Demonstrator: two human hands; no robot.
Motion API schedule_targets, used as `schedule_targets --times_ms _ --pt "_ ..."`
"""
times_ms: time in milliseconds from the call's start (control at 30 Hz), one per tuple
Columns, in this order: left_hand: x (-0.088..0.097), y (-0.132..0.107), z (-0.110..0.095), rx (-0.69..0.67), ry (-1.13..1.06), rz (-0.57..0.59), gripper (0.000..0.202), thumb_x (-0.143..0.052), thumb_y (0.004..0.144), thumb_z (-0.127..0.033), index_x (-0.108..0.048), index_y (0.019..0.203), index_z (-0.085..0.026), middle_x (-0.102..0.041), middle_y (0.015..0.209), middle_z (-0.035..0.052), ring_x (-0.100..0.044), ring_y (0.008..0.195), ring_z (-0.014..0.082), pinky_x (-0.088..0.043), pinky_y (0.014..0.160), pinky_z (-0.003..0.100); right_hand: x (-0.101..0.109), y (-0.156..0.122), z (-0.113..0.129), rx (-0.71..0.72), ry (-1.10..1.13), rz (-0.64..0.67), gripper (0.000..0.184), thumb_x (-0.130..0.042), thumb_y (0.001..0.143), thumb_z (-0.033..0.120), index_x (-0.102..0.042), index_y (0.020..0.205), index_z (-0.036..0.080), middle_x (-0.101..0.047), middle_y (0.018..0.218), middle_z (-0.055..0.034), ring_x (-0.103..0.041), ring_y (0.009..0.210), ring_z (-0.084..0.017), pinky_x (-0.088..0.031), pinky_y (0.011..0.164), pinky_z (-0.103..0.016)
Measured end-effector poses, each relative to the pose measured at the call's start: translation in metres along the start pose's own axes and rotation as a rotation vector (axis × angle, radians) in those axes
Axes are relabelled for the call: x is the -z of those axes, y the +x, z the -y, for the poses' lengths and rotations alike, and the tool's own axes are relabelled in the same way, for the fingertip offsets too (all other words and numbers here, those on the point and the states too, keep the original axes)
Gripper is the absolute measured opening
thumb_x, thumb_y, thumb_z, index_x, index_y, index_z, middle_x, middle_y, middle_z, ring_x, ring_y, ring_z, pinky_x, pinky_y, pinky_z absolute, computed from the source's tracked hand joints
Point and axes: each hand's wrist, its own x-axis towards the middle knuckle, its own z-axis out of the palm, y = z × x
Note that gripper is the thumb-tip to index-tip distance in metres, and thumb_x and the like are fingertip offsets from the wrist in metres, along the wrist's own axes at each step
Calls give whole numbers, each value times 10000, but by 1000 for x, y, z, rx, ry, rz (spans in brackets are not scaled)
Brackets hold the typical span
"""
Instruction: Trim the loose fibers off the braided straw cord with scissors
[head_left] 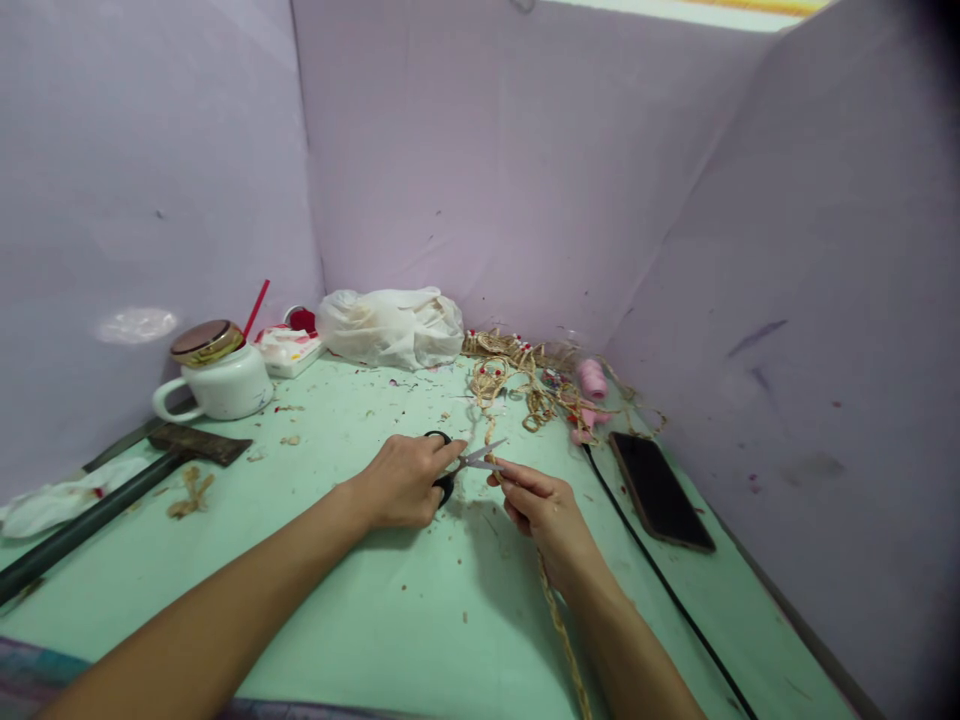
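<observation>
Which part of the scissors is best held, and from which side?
Probably the black finger loops, coming from the left as the left hand does. The scissors' open blades point right, toward the braided cord and the right hand, so the loop end keeps fingers off the edges.

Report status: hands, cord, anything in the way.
Left hand holding black-handled scissors, blades open at braided cord. Right hand pinching the cord. Nothing apparent in the way; tangled cords lie beyond.
</observation>
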Motion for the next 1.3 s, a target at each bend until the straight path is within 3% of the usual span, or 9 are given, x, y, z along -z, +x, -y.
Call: schedule_targets --times_ms 233,600,867,1300 --pt "-2 0 2 -17 64 -3 563 -424 685 -165 -324 1238 -187 -553 878 56 -556 755 211 -424 585 313 1 -2 2 -54 -38 37 186 -549 588 251 -640 679 117 -326 395 70 -223 394 -57 -92 416 -234" --pt "2 1 9 -72 97 5 545 -421 684 -140 -360 1223 -198 -544 829 56 -539 687 195 -416 564 298 8 0 4 -146 58 137 135 -556 588 210 -612 666 116 -242 422 93 -130 395 -44 -45 402 -236" --pt "8 1 11 -125 93 -20 553 -435 663 -142 -387 1210 -210 -523 848 57 -523 713 197 -409 589 303 10 -2 11 -225 107 173 195 -580 567 169 -642 742 108 -463 575 32 -167 381 -16 -34 378 -221" --pt "7 0 16 -186 87 14 500 -422 690 -115 -412 1171 -251 -527 828 37 -521 713 164 -375 588 252 20 4 12 -350 283 329 123 -604 584 130 -632 699 97 -456 564 31 -135 377 7 -28 348 -168"
